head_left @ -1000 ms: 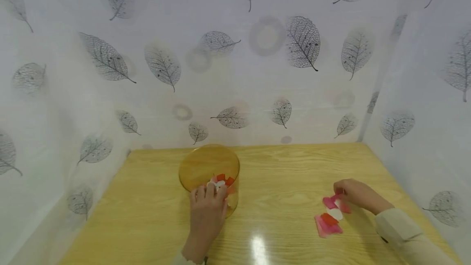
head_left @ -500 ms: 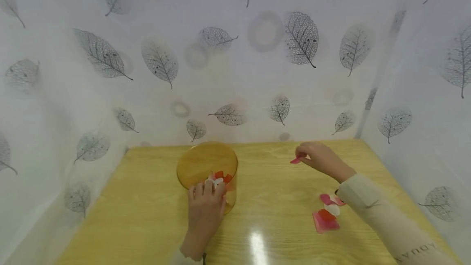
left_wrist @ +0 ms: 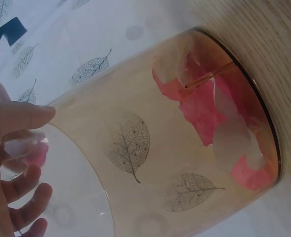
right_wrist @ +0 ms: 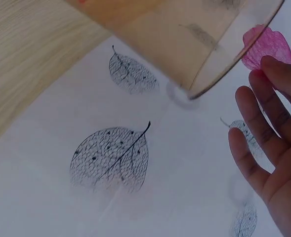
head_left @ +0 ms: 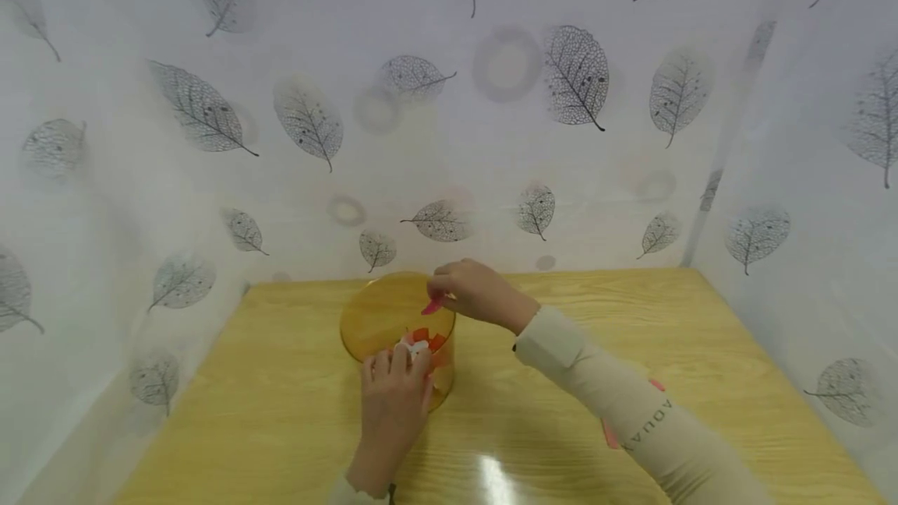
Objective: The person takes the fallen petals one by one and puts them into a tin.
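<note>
A see-through amber cylindrical container [head_left: 393, 298] stands upright on the wooden table. Pink, red and white petals [left_wrist: 204, 113] lie at its bottom. My left hand [head_left: 394, 404] holds the container at its near rim, fingers curled over the edge and the thumb [left_wrist: 31, 116] by the rim. Above the container's right rim is my right hand [head_left: 477, 291], pinching a pink petal [right_wrist: 268, 47] between thumb and forefinger. The other right fingers are spread. In the right wrist view, that petal is beside the container's mouth.
More petals [head_left: 610, 435] lie on the table [head_left: 281, 411] at the right, mostly hidden by my right sleeve [head_left: 631, 411]. A white sheet [head_left: 456, 154] printed with grey leaves surrounds the table at the back and sides.
My right hand has lifted a pink petal from the small pile on the right and carried it left to above the container. The left hand has stayed at the rim.
</note>
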Tool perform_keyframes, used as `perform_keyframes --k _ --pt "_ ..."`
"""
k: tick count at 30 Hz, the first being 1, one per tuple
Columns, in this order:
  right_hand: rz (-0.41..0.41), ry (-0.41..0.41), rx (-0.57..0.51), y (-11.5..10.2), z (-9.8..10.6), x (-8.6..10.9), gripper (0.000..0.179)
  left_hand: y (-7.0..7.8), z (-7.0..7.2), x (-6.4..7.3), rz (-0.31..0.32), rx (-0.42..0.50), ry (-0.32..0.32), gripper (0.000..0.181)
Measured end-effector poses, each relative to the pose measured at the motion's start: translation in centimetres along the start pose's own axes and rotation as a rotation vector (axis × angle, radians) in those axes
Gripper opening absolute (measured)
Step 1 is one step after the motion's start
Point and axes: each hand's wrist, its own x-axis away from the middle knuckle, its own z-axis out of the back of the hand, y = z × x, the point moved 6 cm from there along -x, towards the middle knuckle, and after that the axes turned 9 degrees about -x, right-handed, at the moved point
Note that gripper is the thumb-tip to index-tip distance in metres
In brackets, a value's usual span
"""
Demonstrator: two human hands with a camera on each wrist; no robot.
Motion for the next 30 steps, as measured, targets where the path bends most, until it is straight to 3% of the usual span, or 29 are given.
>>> perform_keyframes --k 7,13,16,21,26,30 --pt "0.002 -0.141 0.017 -2.0 -2.0 -1.5 0.005 0.1 0.0 -0.1 -0.011 -0.018 -0.031 0.046" --pt "0.019 -0.07 0.02 -1.8 0.0 0.9 0.006 0.0 0.0 -0.1 0.002 -0.002 -0.009 0.044" --pt "0.026 -0.024 0.041 -1.1 1.7 3.4 0.008 0.0 0.0 0.0 -0.002 -0.006 -0.002 0.045" --pt "-0.015 0.0 0.097 1.2 3.7 9.2 0.012 0.1 -0.1 0.0 -0.007 -0.006 0.013 0.045" --pt "-0.167 -0.06 0.1 4.7 3.9 15.6 0.014 0.0 0.0 0.0 -0.003 -0.006 0.035 0.046" --pt "-0.336 -0.166 0.061 7.2 2.9 20.5 0.015 0.0 0.0 0.0 0.003 0.011 0.039 0.046"
